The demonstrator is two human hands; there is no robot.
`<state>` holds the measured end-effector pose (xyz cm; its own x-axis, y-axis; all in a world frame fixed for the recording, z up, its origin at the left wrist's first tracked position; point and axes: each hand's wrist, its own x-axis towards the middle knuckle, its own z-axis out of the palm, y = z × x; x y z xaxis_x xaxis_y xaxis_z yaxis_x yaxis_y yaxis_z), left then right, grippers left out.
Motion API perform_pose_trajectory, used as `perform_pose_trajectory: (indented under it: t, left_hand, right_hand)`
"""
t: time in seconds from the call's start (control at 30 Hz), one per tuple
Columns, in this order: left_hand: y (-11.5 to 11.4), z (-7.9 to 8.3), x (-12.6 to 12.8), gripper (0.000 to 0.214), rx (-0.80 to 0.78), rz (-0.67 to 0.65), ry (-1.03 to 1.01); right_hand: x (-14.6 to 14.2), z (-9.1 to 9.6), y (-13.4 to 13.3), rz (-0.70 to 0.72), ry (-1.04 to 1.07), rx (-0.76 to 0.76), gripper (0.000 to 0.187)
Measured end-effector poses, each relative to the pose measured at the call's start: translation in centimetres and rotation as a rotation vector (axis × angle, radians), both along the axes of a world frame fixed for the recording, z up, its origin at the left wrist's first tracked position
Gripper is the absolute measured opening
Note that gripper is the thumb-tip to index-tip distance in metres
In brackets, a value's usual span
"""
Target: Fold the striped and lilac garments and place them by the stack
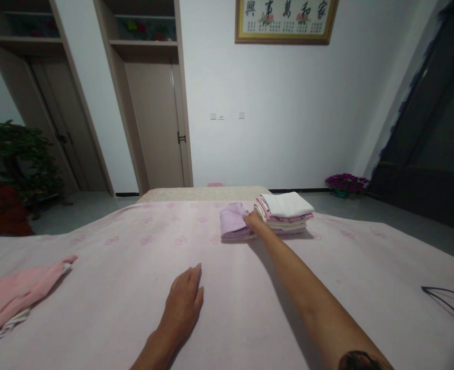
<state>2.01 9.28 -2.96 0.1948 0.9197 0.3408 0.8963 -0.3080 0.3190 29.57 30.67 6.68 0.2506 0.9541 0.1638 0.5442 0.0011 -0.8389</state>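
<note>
My left hand (pixel 184 298) is over the pink flowered sheet (pixel 145 277), palm down, fingers stretched out and holding nothing. Reaching far forward, my right hand (pixel 253 221) has its fingers closed at the right edge of a folded lilac garment (pixel 232 222); its fingertips are partly hidden. Just right of that hand sits a stack of folded clothes (pixel 286 224), with pink and cream layers under a folded white garment (pixel 288 204) on top. The lilac garment lies beside the stack on the sheet.
A loose pink garment (pixel 22 295) lies at the left, with striped cloth under it. A black wire hanger (pixel 438 294) rests near the right edge. Beyond the sheet are a beige padded surface (pixel 207 194), a wall, doors, a leafy plant (pixel 14 159) and purple flowers (pixel 346 182).
</note>
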Motion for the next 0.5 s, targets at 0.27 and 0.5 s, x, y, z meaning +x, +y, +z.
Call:
perform_pose_trajectory:
  t: [0.27,0.5]
  left_hand:
    - [0.1,0.0,0.1,0.051,0.026,-0.004,0.01]
    - [0.3,-0.5,-0.1,0.045,0.082,-0.013,0.037]
  right_hand:
    - [-3.5,0.8,-2.0,0.126,-0.543,0.142,0.054]
    - [-2.9,-2.6,-2.8,0.26,-0.985,0.02,0.053]
